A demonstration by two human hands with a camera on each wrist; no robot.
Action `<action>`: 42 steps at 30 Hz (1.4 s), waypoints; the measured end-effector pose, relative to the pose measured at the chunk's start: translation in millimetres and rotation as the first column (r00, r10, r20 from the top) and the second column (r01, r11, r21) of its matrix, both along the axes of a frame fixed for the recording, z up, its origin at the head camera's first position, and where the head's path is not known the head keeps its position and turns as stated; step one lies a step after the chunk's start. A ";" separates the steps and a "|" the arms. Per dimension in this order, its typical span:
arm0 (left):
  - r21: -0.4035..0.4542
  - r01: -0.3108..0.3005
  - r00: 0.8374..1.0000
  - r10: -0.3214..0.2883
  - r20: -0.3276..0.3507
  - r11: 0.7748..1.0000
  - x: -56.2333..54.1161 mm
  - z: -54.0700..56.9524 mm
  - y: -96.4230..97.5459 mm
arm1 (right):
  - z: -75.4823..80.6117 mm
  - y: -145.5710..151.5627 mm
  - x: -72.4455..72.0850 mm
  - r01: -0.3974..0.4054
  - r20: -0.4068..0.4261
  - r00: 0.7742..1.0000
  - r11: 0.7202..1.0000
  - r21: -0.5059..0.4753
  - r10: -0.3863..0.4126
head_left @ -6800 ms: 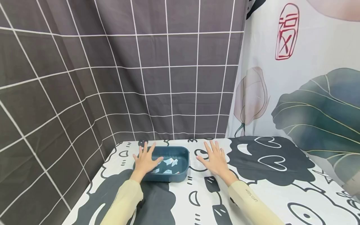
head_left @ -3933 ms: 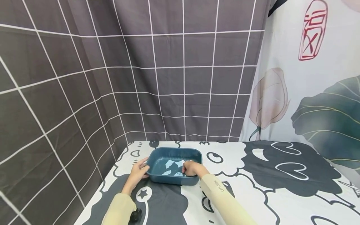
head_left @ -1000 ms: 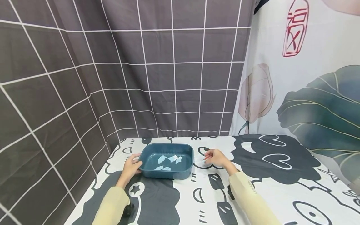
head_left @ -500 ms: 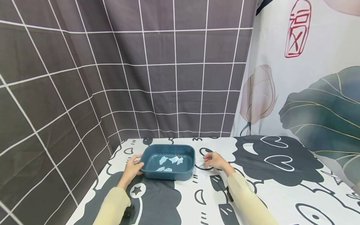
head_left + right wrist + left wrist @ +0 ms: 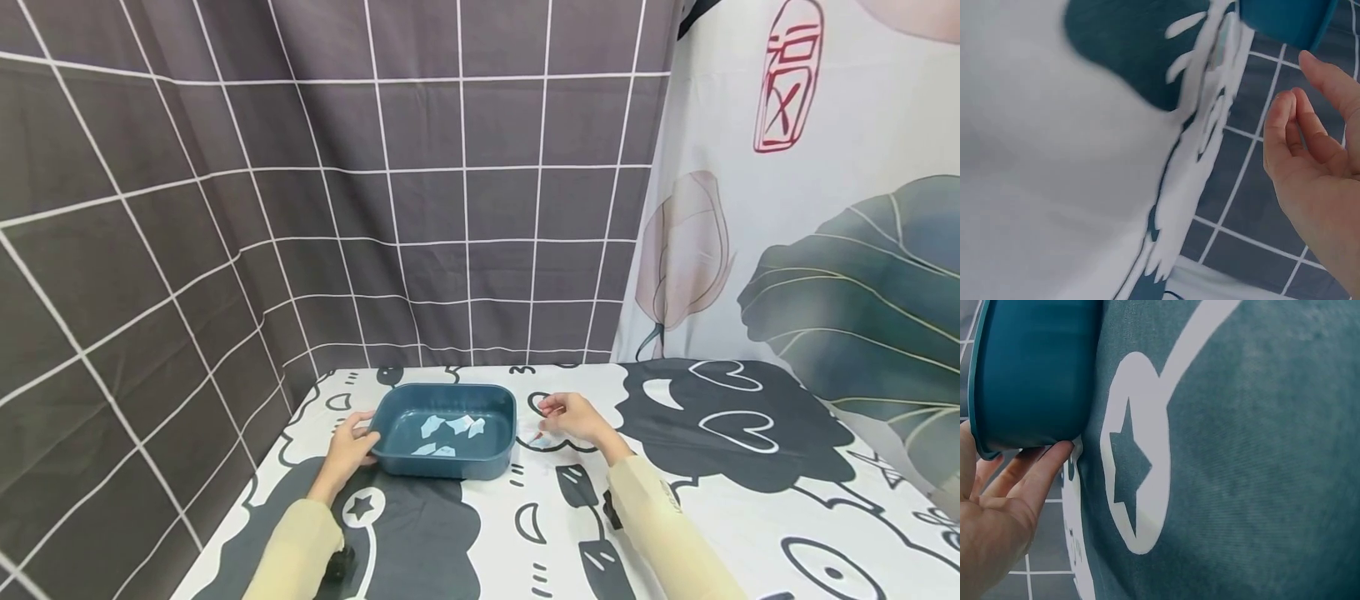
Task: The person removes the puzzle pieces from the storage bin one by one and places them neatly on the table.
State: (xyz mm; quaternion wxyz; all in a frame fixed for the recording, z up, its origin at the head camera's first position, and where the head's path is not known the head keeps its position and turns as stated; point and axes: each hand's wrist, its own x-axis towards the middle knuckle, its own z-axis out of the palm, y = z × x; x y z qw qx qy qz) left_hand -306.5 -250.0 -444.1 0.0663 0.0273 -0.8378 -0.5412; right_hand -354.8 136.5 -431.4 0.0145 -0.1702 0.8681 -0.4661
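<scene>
A dark blue-green rectangular basin stands on the printed cloth, with several torn pale-blue paper scraps on its floor. My left hand holds the basin's left end, thumb at the rim and fingers against the outer wall, as the left wrist view shows with the hand below the basin wall. To the right of the basin, another paper scrap with a reddish part lies on the cloth. Just above it is my right hand. In the right wrist view that hand has thumb and fingers apart, nothing between them.
A black-and-white cartoon-print cloth covers the table. Behind and to the left hangs a dark grey curtain with a white grid. At the right hangs a pale curtain printed with leaves and flowers.
Both hands were spread open at first; then the left took the basin's end while the right reached inside. The right hand carried a paper scrap rightward and has let it go on the cloth.
</scene>
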 end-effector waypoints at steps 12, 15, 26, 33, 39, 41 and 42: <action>-0.009 -0.025 0.999 0.025 0.024 1.000 -1.0 3.9 -3.2 | 30.1 -54.2 3.4 -0.058 -0.055 0.997 0.992 -0.116 0.052; -0.012 -0.023 1.000 0.024 0.018 1.000 -2.3 6.6 -1.0 | 33.1 -70.4 5.0 -0.067 -0.053 0.997 0.986 -0.154 0.059; -0.007 -0.049 0.999 0.049 -0.008 0.999 -5.0 7.7 -0.1 | 18.8 -127.0 11.7 -0.115 0.022 0.993 0.983 -0.144 0.120; 0.011 -0.044 0.999 0.044 -0.001 0.999 -4.5 6.7 2.7 | 2.0 -138.9 2.5 -0.161 0.096 0.980 0.977 -0.138 0.175; 0.012 -0.042 0.999 0.042 -0.004 0.999 -2.7 5.2 3.9 | -1.7 -141.5 -1.2 -0.204 0.168 0.961 0.973 -0.106 0.220; 0.015 -0.046 0.999 0.046 -0.003 0.999 -3.2 4.4 3.7 | 1.2 -144.7 2.2 -0.207 0.215 0.952 0.976 -0.066 0.217; 0.011 -0.044 0.999 0.044 -0.008 0.999 -3.5 4.0 3.3 | 0.5 -146.2 2.0 -0.220 0.223 0.948 0.974 -0.050 0.226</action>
